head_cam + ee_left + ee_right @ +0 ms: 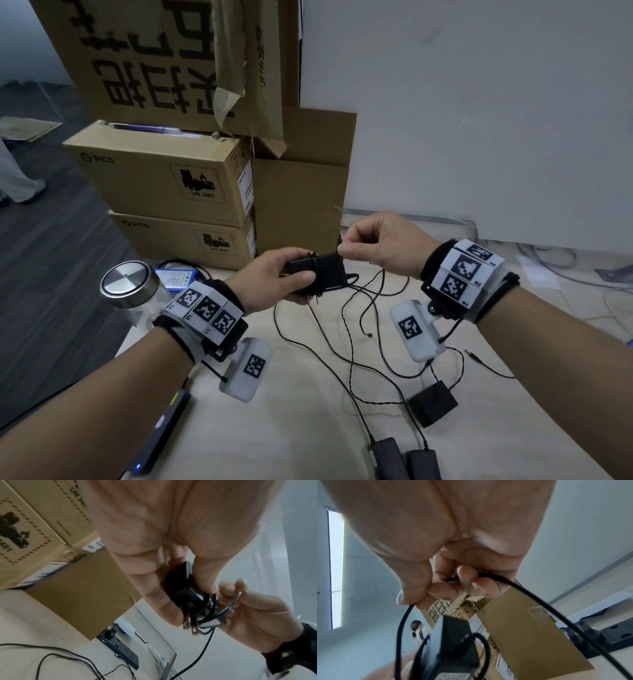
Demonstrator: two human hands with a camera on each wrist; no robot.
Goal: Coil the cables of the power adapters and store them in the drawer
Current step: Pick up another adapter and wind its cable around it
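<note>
Inside the left hand (pixel 274 277), the adapter (pixel 329 270) sits half hidden

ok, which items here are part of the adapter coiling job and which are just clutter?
Job:
- adapter held in left hand
- its cable, pinched by right hand
- loose adapter on the table
- two adapters at the near edge

Clutter:
- cardboard boxes
- jar
- blue pack
- power strip
</note>
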